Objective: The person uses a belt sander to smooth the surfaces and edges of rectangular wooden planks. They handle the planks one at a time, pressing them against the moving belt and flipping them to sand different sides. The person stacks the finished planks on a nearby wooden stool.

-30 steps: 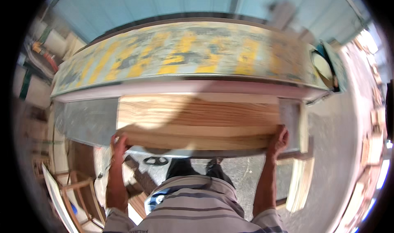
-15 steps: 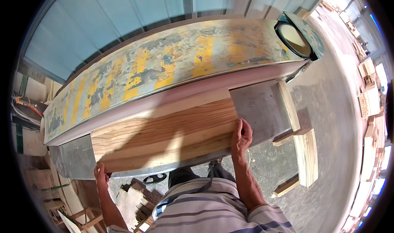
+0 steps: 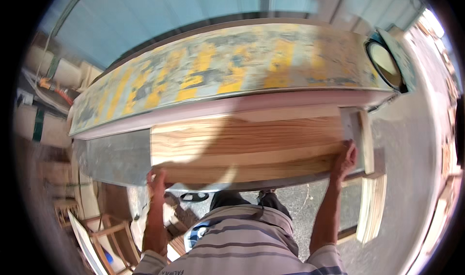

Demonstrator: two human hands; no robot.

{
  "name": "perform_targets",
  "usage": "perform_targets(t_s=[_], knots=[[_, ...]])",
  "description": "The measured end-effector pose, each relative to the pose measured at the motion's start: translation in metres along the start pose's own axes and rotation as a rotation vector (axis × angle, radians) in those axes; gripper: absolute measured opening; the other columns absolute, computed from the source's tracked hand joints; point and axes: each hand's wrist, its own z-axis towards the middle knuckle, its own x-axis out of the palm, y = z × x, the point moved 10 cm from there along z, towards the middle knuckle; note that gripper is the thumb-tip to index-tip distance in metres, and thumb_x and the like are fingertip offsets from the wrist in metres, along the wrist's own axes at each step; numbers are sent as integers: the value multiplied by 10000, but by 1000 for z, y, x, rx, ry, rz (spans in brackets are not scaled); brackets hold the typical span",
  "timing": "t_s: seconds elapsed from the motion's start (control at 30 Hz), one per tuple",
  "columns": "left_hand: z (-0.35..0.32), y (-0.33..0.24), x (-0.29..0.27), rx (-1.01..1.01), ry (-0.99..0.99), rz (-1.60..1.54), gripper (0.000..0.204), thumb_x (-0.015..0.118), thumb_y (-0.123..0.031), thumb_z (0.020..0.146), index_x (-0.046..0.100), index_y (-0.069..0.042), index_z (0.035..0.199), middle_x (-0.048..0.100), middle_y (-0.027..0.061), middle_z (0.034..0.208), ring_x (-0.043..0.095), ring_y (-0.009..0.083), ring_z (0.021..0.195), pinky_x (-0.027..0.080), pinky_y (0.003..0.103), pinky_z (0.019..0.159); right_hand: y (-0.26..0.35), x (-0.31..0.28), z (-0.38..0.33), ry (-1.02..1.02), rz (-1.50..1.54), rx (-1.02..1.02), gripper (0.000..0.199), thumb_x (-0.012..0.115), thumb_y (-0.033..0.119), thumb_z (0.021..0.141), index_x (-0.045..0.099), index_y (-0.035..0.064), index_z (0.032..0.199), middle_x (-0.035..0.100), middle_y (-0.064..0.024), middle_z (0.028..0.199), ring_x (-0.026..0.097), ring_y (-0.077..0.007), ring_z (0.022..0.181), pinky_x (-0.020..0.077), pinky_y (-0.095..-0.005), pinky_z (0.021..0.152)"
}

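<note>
The left hand (image 3: pixel 156 180) has its grip pinching the near left corner of a long rectangular board of pale, dark-grained wood (image 3: pixel 252 149), and the right hand (image 3: pixel 345 159) is pinching the right end near its front corner. Board's mid-frame on a flat grey metal tabletop (image 3: pixel 116 154). Behind it there's a pinkish strip (image 3: pixel 290 101), then a beat-up grey housing with yellow stripes (image 3: pixel 208 71) across the upper frame. Light blue panelled wall (image 3: pixel 203 3) up top, chunky pale wooden beam (image 3: pixel 372 207) lower right.
</note>
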Motion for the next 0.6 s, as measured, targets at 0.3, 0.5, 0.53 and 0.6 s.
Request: perform_targets(t_s=[0.3, 0.5, 0.53, 0.6], knots=[[-1, -6, -6, 164, -88, 270, 721, 776, -341, 701, 455, -1, 1250, 598, 179, 1044, 593, 250, 939, 520, 353, 755, 4, -1, 1, 50, -160, 6, 501, 544, 477, 897, 635, -1, 1014, 633, -59, 958, 546, -161, 885, 424, -304, 818], [20, -2, -24, 47, 25, -153, 694, 717, -262, 773, 307, -63, 1296, 524, 223, 1077, 620, 344, 858, 589, 443, 634, -7, 21, -35, 113, 81, 59, 288, 541, 312, 936, 623, 41, 883, 567, 27, 832, 482, -89, 763, 422, -257, 663], [37, 10, -40, 26, -17, -128, 679, 722, -279, 773, 323, -83, 1286, 528, 209, 1079, 617, 339, 866, 587, 447, 640, -10, 24, -37, 143, 38, -58, 264, 536, 271, 942, 610, 32, 861, 557, 33, 829, 464, -75, 762, 403, -233, 684], [60, 17, -63, -2, 5, -120, 682, 698, -250, 793, 281, -131, 1319, 548, 219, 1080, 619, 356, 876, 587, 454, 651, -4, 37, -62, 136, 166, -1, 216, 559, 212, 930, 612, 4, 901, 571, 19, 851, 477, -75, 795, 412, -225, 735]])
